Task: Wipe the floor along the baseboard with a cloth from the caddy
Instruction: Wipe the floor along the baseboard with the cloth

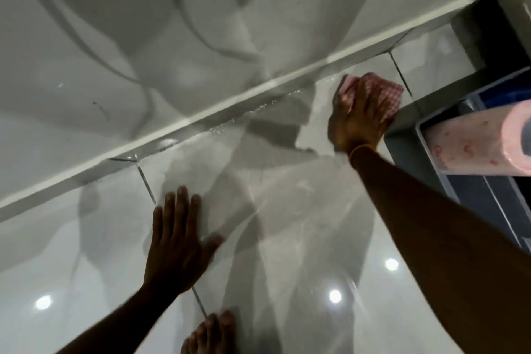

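near the baseboard [230, 100], right hand [359, 118] grip presses cloth [382, 89]; left hand [178, 241] flat, wide on floor [301, 210].

cloth [382, 89]: mostly hidden under right hand [359, 118] | caddy [471, 181]: cut by right edge | bare foot [212, 333]: cut by bottom edge

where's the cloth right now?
In the head view, upper right: the pink checked cloth lies flat on the floor tile under the right hand, just short of the baseboard and left of the grey caddy.
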Motion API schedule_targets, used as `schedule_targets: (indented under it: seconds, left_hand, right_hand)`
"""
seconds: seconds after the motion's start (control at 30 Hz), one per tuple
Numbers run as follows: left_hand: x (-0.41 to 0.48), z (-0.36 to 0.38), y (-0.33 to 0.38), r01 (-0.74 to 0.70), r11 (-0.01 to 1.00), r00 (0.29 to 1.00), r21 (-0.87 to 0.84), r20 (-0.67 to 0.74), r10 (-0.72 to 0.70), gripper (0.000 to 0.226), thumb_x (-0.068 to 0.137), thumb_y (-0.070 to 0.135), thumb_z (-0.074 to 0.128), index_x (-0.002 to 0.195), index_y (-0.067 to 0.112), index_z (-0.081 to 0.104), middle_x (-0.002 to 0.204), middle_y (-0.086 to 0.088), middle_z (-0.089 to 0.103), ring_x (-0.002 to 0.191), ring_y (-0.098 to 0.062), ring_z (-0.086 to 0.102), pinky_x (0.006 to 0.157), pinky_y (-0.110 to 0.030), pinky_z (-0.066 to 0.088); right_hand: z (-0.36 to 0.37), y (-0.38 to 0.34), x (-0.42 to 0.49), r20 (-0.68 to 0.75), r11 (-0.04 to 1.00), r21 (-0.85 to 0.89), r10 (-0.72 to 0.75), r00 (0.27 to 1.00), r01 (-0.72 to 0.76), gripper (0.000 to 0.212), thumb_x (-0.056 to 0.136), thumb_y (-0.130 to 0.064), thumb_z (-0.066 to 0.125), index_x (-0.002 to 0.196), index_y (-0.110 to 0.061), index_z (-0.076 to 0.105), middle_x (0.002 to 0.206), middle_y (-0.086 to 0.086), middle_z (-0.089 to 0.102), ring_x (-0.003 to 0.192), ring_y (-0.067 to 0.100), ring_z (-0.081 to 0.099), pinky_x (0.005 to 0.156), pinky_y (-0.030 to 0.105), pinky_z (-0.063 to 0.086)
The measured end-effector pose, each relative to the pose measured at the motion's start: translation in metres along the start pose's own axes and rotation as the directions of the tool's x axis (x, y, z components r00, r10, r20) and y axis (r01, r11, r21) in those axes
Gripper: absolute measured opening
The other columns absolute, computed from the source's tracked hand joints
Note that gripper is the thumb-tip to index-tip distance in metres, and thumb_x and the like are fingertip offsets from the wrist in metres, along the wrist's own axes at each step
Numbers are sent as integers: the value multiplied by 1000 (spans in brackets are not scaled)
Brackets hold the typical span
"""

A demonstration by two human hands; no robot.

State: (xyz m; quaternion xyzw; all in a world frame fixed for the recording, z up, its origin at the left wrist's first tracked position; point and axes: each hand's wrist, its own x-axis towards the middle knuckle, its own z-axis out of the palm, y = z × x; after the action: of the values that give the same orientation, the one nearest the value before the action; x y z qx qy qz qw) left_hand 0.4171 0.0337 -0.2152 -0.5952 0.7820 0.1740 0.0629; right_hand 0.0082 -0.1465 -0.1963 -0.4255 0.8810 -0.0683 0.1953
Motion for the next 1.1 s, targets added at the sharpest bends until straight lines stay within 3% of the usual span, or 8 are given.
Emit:
schedule_targets:
  seconds: [0.17, 0.3, 0.37, 0.57, 0.73, 0.9, 1.0, 1.1]
  left_hand:
    - [5, 3, -1, -9, 1000, 1000, 13, -19, 10, 99, 100, 76, 33, 171, 10, 14, 181, -17, -1, 168, -40, -2, 136, -53, -4]
    - [8, -3, 0, -9, 1000, 1000, 16, 6, 9, 98, 100, 76, 32, 171, 11, 11, 181, -17, -4, 168, -37, -7, 135, -50, -8]
    - [8, -6, 0, -10, 1000, 1000, 25, 27, 9, 99, 101, 77, 32, 171, 14, 4, 181, -15, -8, 168, -36, -10, 135, -50, -10]
    - [9, -9, 3, -3, 1000, 999, -1, 42, 3, 98, 101, 80, 27, 172, 19, -2, 182, -12, -11, 168, -34, -11, 135, -48, -10]
    - [4, -16, -13, -58, 995, 996, -76, 70, 64, 91, 104, 76, 24, 173, 19, 3, 182, -9, -6, 169, -28, -7, 136, -45, -3]
    - [-10, -13, -24, -122, 992, 991, 6, 46, 122, 92, 107, 71, 27, 169, 4, 17, 178, -20, 14, 167, -36, 9, 136, -50, 11]
    - [-22, -8, -24, -104, 994, 992, 39, 75, 101, 92, 106, 72, 27, 169, 5, 20, 177, -21, 17, 167, -37, 7, 136, -49, 8]
    - [-29, -6, -23, -97, 995, 995, 40, 43, 95, 92, 105, 70, 34, 168, 4, 21, 177, -20, 17, 166, -39, 10, 136, -49, 6]
  right_hand:
    - [-24, 9, 65, 14, 996, 25, 82, 997, -83, 64, 110, -44, 22, 165, -17, 4, 173, 20, -7, 160, 45, -9, 128, 64, -9]
    - [-15, 6, 47, 12, 995, -52, -86, 996, 86, 73, 99, -47, 17, 164, -15, 12, 173, 23, 3, 159, 50, -1, 126, 69, -5]
    - [-2, -10, 24, 69, 990, -100, -94, 993, 100, 74, 98, -51, 14, 165, -20, 10, 174, 19, 4, 160, 45, 1, 129, 65, -1]
    - [51, -84, -89, 115, 939, -187, -272, 955, 290, 66, 106, -46, 23, 164, -17, 17, 172, 22, 16, 159, 46, 10, 131, 58, 7]
    - [90, -141, -174, 215, 875, -121, -439, 873, 469, 67, 104, -48, 29, 163, -17, 20, 170, 23, 21, 158, 47, 14, 131, 60, 10]
    - [109, -168, -219, 255, 794, -89, -565, 785, 601, 67, 104, -46, 38, 163, -18, 24, 170, 20, 23, 159, 42, 18, 129, 56, 4]
    - [115, -171, -231, 280, 766, -56, -603, 747, 640, 64, 105, -47, 38, 163, -24, 24, 172, 14, 21, 161, 38, 15, 130, 52, 1]
    - [112, -161, -225, 303, 597, -28, -760, 576, 802, 57, 103, -45, 41, 159, -31, 36, 170, 6, 31, 160, 34, 22, 132, 55, 11]
